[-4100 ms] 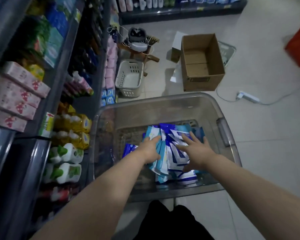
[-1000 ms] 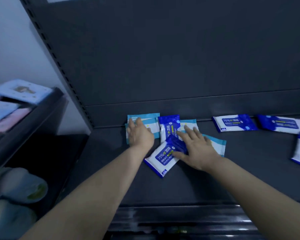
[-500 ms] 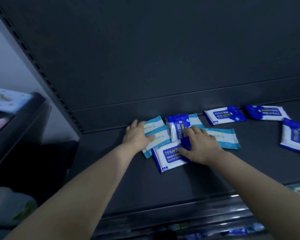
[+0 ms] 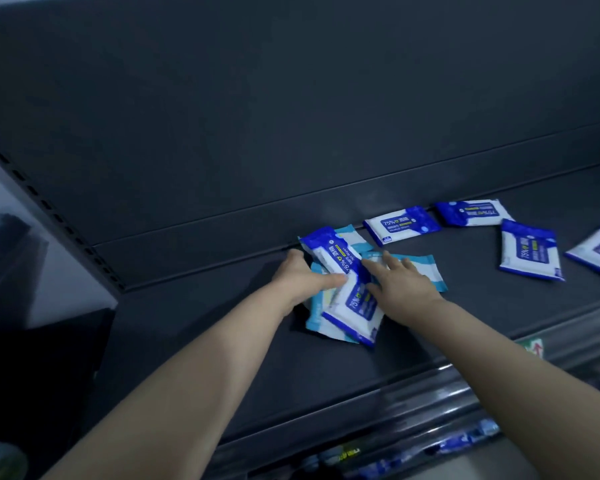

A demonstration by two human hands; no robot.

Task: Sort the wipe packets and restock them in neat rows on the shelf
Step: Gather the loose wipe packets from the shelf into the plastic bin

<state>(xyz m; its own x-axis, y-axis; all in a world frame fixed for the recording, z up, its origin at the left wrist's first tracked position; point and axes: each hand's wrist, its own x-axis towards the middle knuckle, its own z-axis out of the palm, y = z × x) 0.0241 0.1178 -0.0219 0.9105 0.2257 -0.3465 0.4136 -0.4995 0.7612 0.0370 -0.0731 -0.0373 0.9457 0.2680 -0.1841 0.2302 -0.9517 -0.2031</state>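
1. Now, as I watch from my end, the left hand grips the left edge of the pile. Its thumb lies flat across the top, and its fingers curl round the far side, mostly hidden behind the packs.
2. The right hand is open and palm down, with fingers straight and spread. Its fingertips touch the pile's right side, and the palm rests on a teal pack.
3. The pile sits on the shelf, close to the back panel.
4. On top I see a dark blue pack, tilted, with a blue-and-white one just below it toward me and pale teal ones underneath. They overlap at odd angles, and I cannot tell how many there are.
5. To the right, four more packs lie flat on the same shelf, none touching the pile.
   - The nearest loose pack is against the back panel.
   - The second loose pack is just beyond it.
   - The third loose pack is turned the other way, nearer me.
   - The fourth loose pack is cut off by the edge of my view.
6. At the far left a slotted upright runs up the panel.
7. Along the shelf's front edge runs a shiny rail, and the goods below it are too blurred to make out.
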